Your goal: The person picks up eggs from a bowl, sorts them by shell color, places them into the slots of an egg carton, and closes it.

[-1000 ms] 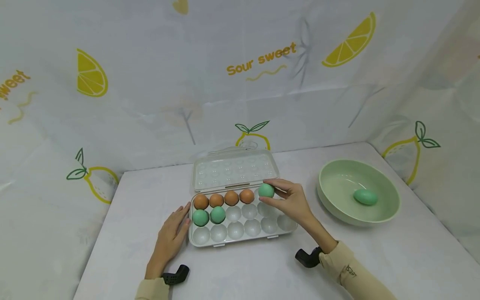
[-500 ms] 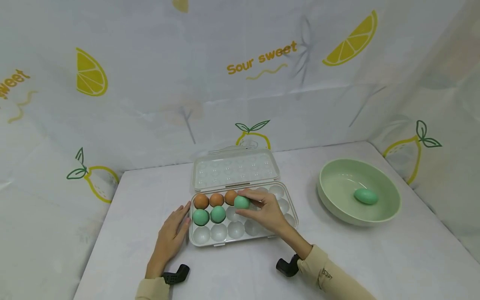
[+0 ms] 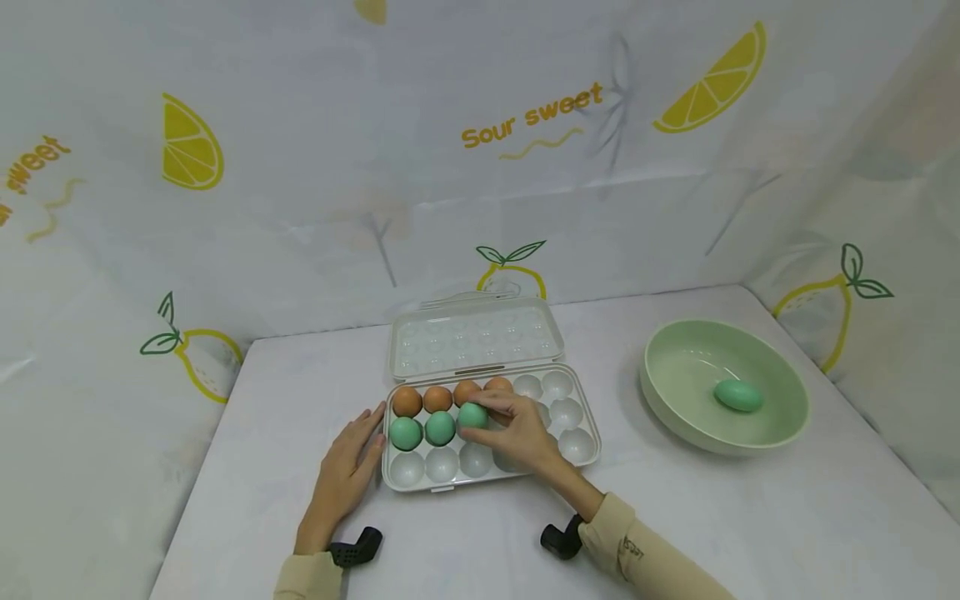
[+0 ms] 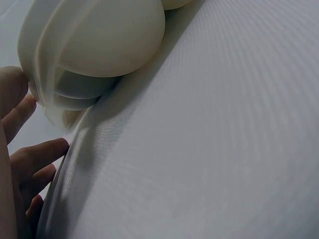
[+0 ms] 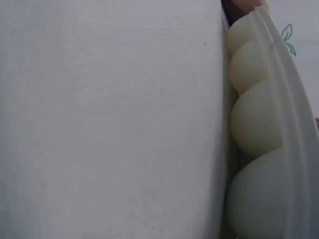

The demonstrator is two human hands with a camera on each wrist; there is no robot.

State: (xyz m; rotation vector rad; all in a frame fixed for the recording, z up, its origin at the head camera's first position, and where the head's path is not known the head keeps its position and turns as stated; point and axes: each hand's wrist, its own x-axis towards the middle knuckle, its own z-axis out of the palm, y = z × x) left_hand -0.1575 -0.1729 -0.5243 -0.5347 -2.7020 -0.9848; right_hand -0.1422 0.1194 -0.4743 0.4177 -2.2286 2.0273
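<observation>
My right hand (image 3: 521, 433) pinches a green egg (image 3: 472, 415) between thumb and fingers, at the third cup of the middle row of a white egg box (image 3: 480, 482). Two more green eggs, one of them this egg (image 3: 440, 428), sit to its left in that row. Behind them is a back row of brown eggs (image 3: 407, 402), partly covered by my right fingers. My left hand (image 3: 345, 471) lies with relaxed fingers against the box's left side. In the left wrist view its fingertips (image 4: 60, 145) are at the box's edge, beside the rounded cups (image 4: 114, 40).
The box's clear lid (image 3: 476, 337) lies folded back toward the wall. A pale green bowl (image 3: 675, 408) stands at the right with one green egg (image 3: 738, 395) in it. A white lemon-print sheet (image 3: 337, 167) hangs behind the table.
My right hand has carried the green egg left from the back row's fifth cup to the middle row's third cup, and lower. The left hand has stayed at the box's side.
</observation>
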